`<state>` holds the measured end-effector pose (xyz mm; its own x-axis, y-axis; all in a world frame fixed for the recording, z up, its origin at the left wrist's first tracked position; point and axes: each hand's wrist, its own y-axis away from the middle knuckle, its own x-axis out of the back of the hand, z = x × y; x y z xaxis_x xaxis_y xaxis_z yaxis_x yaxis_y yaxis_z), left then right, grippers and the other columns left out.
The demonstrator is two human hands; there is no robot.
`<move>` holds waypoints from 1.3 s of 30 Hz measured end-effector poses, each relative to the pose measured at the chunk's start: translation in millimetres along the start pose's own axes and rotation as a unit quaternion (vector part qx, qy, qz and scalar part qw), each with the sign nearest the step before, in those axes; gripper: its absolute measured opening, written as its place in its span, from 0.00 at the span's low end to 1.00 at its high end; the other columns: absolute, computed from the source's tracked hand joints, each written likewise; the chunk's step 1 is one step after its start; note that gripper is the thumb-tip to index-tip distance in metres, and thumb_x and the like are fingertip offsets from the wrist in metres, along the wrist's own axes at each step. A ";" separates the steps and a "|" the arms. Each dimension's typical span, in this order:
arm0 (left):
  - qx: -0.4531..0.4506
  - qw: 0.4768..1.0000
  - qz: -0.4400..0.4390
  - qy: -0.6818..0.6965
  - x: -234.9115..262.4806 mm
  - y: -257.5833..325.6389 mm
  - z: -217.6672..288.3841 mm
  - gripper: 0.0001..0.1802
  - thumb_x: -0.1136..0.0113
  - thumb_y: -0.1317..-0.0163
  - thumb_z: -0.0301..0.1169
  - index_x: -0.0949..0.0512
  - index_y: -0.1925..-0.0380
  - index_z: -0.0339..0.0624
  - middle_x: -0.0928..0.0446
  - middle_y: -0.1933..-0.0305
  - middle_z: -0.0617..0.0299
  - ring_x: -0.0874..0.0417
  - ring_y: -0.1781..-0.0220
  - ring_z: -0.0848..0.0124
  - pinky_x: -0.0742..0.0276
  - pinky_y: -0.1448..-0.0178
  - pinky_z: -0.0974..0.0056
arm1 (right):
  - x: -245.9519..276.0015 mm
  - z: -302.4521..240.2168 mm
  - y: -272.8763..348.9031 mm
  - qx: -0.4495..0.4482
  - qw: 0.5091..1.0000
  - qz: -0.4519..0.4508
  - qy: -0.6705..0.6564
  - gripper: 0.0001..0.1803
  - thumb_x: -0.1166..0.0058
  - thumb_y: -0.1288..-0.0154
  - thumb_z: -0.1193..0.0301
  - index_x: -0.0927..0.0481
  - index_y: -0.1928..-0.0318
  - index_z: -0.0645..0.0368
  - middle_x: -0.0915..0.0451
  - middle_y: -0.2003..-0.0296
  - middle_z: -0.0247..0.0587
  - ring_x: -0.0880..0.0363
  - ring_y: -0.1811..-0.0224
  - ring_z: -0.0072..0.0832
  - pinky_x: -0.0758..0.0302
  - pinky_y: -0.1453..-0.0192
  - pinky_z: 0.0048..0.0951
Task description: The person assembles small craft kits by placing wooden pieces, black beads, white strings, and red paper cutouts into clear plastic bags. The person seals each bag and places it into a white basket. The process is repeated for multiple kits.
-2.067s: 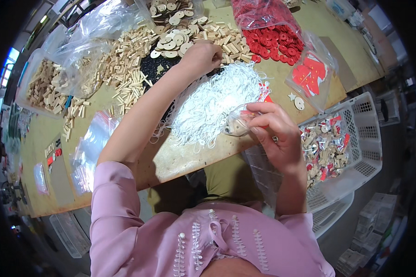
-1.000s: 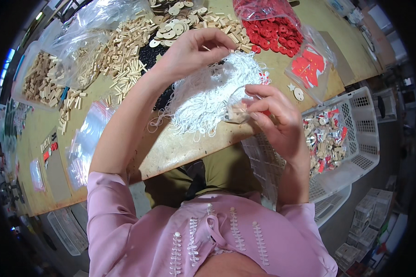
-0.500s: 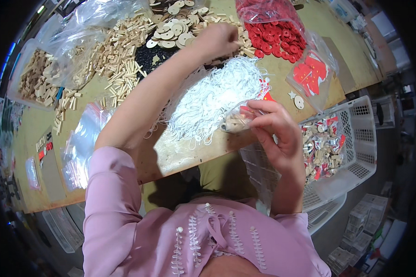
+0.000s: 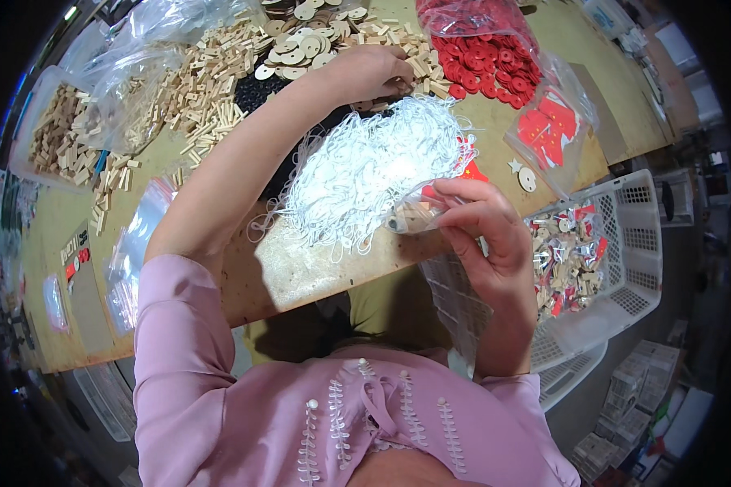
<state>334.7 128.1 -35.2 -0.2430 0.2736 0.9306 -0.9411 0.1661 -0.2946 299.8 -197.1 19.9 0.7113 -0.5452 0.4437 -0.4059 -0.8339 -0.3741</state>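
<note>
My left hand (image 4: 372, 73) reaches across the table to the far side, its fingers curled down over small wooden blocks (image 4: 421, 66). Whether a block sits between those fingertips is hidden. Just in front of that forearm lies a big tangled heap of white string loops (image 4: 374, 174). My right hand (image 4: 483, 231) pinches a small clear plastic bag (image 4: 418, 217) at the near right edge of the heap. Pale wooden pieces and a bit of red show through the bag. Behind it a red card with yellow marks (image 4: 471, 169) pokes out beside the strings.
Round wooden discs (image 4: 296, 50), black small parts (image 4: 256, 93) and red discs (image 4: 487, 69) lie in piles at the back. Flat clear bags (image 4: 134, 260) are at left. A white basket (image 4: 632, 280) of filled bags stands right, near a bag of red cards (image 4: 548, 130).
My left hand has shifted slightly left and nearer over the wooden blocks, and its forearm has swung left. My right hand keeps hold of the small bag, almost still.
</note>
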 end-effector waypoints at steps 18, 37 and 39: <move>0.097 0.863 0.032 0.495 77.2 29.7 77.4 0.10 0.28 0.34 0.32 0.13 0.58 0.38 0.15 0.62 0.69 0.21 0.62 0.85 0.25 0.59 0.72 | 10.5 -1.8 -14.2 0.061 0.992 -0.005 0.108 0.04 0.40 0.35 0.80 0.19 0.59 0.64 0.18 0.48 0.50 0.16 0.49 0.42 0.21 0.46 0.36; 0.166 0.918 0.096 0.347 48.7 24.6 54.3 0.09 0.35 0.28 0.30 0.16 0.53 0.37 0.16 0.60 0.69 0.21 0.60 0.82 0.24 0.55 0.73 | 18.3 -16.5 4.5 0.073 0.992 0.054 0.083 0.09 0.39 0.36 0.83 0.18 0.57 0.61 0.17 0.46 0.50 0.14 0.50 0.41 0.18 0.50 0.33; 0.230 0.924 0.053 0.302 31.6 4.5 43.1 0.09 0.37 0.28 0.29 0.16 0.51 0.39 0.15 0.60 0.68 0.19 0.60 0.81 0.22 0.54 0.71 | 17.1 -9.1 11.5 0.054 0.995 0.072 0.049 0.09 0.38 0.36 0.84 0.18 0.56 0.60 0.17 0.46 0.50 0.15 0.49 0.42 0.18 0.49 0.33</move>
<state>312.6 96.6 2.2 -0.2942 0.7672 0.5700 -0.9538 -0.2737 -0.1240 302.1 -216.8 30.6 0.5878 -0.6691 0.4548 -0.4321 -0.7349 -0.5227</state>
